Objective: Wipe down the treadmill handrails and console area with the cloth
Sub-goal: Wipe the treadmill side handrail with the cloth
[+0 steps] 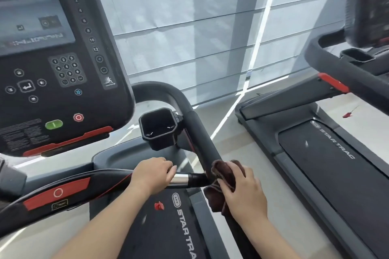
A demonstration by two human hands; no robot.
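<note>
- Cloth (223, 183), dark brown and crumpled, lies over the right handrail (199, 132) at the place where the front crossbar (109, 176) meets this rail; a part of it hangs down beside the rail.
- Right hand (244, 190) is on top of the cloth, palm down, with the fingers bent around it and pressing it against the rail, so the hand has hold of the cloth and the rail under it.
- Left hand (152, 175) is closed around the crossbar, just beside its shiny metal sensor section (180, 179); it holds only the bar, and the fingers are curled over the top.
- Both hands are near each other, but they do not touch.
- Console (56, 54) stands up and to the left, with a screen, a number keypad, a green button (54, 124) and a red button (78, 117).
- Black cup holder (159, 127) is fixed between the console and the right handrail.
- Running belt (168, 227) with white letters is seen under the forearms.
- Second treadmill (328, 153) stands at the right, well apart from the hands.
</note>
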